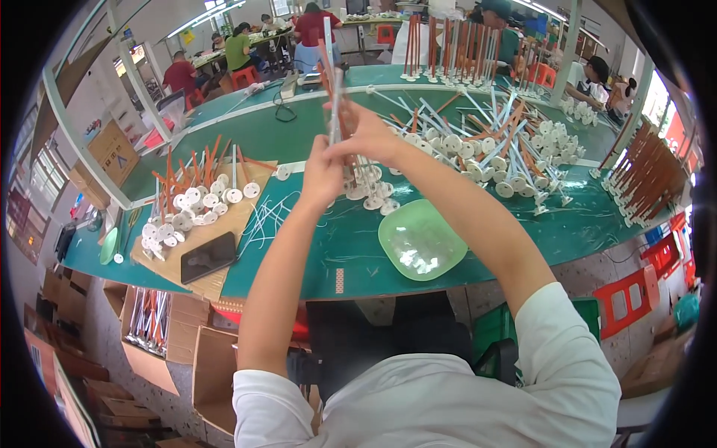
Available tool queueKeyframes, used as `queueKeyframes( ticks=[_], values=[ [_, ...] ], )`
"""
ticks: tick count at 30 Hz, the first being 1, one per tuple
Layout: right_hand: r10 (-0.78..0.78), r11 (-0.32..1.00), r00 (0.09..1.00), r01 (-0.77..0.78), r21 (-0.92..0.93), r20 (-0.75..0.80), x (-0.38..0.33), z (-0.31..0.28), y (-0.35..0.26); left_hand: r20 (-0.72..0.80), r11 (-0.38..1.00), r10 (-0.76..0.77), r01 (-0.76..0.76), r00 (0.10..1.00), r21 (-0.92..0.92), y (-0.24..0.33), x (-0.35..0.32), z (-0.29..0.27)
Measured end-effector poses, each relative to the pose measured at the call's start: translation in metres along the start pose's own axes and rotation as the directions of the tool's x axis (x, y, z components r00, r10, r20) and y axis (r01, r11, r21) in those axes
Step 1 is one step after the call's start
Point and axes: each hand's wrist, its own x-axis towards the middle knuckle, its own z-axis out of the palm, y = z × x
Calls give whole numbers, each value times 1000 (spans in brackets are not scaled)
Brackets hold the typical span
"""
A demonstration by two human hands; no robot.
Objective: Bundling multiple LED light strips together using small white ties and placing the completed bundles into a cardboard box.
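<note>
My left hand [323,173] and right hand [370,137] both have a closed grip on a bundle of thin rods with round white bases [336,112], held upright above the green worktop [343,250], near a pale green bowl [422,239] and a phone [208,257].

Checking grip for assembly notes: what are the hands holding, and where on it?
Both hands grip a bundle of thin rods held upright: the right hand around its middle, the left hand lower, near the white disc bases.
</note>
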Motion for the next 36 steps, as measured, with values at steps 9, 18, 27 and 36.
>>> queueKeyframes(
  ticks=[9,18,27,36],
  values=[
    [128,940,933,-222,-260,-336,20,-12,-15,24,976,59,-62,998,208,23,29,19],
    [-118,940,987,77,-331,-107,58,-14,-64,-314,979,121,-61,942,195,27,60,40],
    [-134,171,930,362,-916,342,89,-23,-135,-279,980,65,-114,958,-162,65,83,32],
    [284,283,903,242,-928,322,77,18,-175,-185,836,188,-256,965,-484,31,138,-7]
  ],
)
